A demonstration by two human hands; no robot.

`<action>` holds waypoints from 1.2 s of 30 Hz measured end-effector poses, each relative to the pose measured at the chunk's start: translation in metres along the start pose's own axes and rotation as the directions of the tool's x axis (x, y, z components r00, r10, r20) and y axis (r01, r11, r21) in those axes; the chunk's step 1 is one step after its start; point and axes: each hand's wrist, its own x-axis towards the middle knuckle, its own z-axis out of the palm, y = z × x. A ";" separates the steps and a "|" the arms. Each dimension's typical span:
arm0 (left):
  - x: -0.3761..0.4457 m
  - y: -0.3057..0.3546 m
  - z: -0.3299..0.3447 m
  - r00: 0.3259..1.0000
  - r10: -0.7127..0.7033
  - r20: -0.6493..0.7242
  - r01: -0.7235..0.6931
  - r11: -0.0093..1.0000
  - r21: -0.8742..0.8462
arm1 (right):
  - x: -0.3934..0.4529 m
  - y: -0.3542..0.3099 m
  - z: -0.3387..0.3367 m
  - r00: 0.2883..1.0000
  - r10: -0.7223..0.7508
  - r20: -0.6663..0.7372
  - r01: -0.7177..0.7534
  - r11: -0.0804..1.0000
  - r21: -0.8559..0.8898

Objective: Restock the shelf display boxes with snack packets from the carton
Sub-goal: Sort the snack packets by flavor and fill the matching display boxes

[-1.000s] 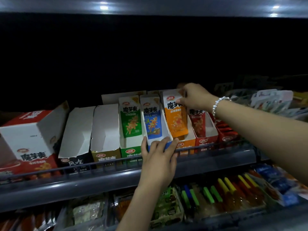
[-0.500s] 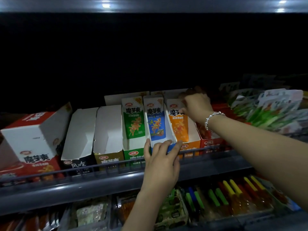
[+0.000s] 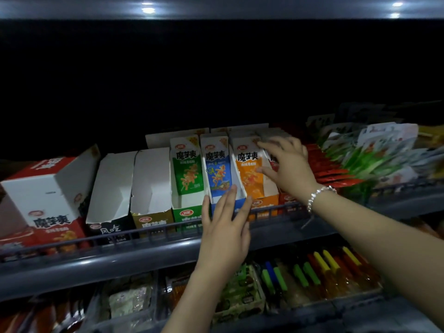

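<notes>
A row of open-fronted display boxes is seen standing side by side on the upper shelf (image 3: 134,258), behind its low wire front rail (image 3: 149,233). The left hand (image 3: 224,227) is raised in front of the blue display box (image 3: 227,204); its fingers are straight and slightly spread, with the fingertips (image 3: 232,189) lying against the box's front edge, and nothing is gripped. The blue snack packet (image 3: 217,168) is seen upright inside that box. The right hand (image 3: 287,165), with a beaded bracelet (image 3: 319,195) at the wrist, is held over the orange display box (image 3: 263,204) and the red box next to it; its fingers are spread and only loosely bent, with the thumb lying against the orange snack packet (image 3: 248,170). Motion blur over the fingers is noted; whether they actually touch the red box cannot be told. The green display box (image 3: 187,213) with its green snack packet (image 3: 187,168) is found just left of the blue one. Further left, a tan-fronted box (image 3: 151,219) and a black-fronted box (image 3: 108,228) are seen showing only white inner walls, and a larger red-and-white carton (image 3: 45,195) is seen tilted at the far left. Red packets (image 3: 331,169) and green-printed packets (image 3: 374,159) are stacked to the right. On the lower shelf, packets with green, blue and yellow markings (image 3: 310,272) are visible.
</notes>
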 end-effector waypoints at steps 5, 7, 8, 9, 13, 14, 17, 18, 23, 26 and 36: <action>-0.026 0.011 -0.009 0.998 0.013 -0.058 -0.016 0.998 -0.065 | -0.074 -0.003 0.006 0.995 -0.003 -0.100 0.023 0.980 0.197; -0.042 0.017 -0.009 0.999 0.004 -0.049 -0.008 0.996 -0.088 | -0.113 -0.007 0.014 0.992 -0.005 -0.125 0.035 0.970 0.242; -0.053 0.019 -0.007 1.000 -0.008 -0.030 0.005 0.995 -0.095 | -0.133 -0.010 0.019 0.994 0.003 -0.110 0.026 0.964 0.264; -0.065 0.021 -0.005 1.000 -0.027 0.001 0.027 0.995 -0.099 | -0.154 -0.012 0.026 0.997 0.013 -0.080 0.010 0.959 0.285; -0.122 0.026 0.010 0.976 -0.099 0.193 0.123 0.986 -0.116 | -0.238 -0.019 0.055 0.998 0.043 0.036 -0.053 0.946 0.320; -0.137 0.027 0.014 0.963 -0.112 0.246 0.145 0.982 -0.120 | -0.257 -0.021 0.061 0.995 0.056 0.079 -0.079 0.944 0.322; -0.182 0.037 0.023 0.868 -0.176 0.465 0.251 0.962 -0.105 | -0.312 -0.030 0.077 0.971 0.101 0.215 -0.162 0.944 0.289; -0.197 0.041 0.026 0.821 -0.195 0.537 0.286 0.954 -0.090 | -0.330 -0.032 0.083 0.961 0.115 0.251 -0.183 0.945 0.270; -0.271 0.059 0.056 0.558 -0.325 0.763 0.487 0.873 0.015 | -0.415 -0.032 0.119 0.857 0.180 0.482 -0.306 0.931 0.197; -0.304 0.065 0.077 0.429 -0.351 0.832 0.561 0.825 0.059 | -0.452 -0.026 0.132 0.749 0.221 0.625 -0.376 0.918 0.126; -0.357 0.067 0.128 0.136 -0.423 0.896 0.773 0.611 0.171 | -0.488 -0.004 0.162 0.365 0.326 0.872 -0.550 0.831 -0.081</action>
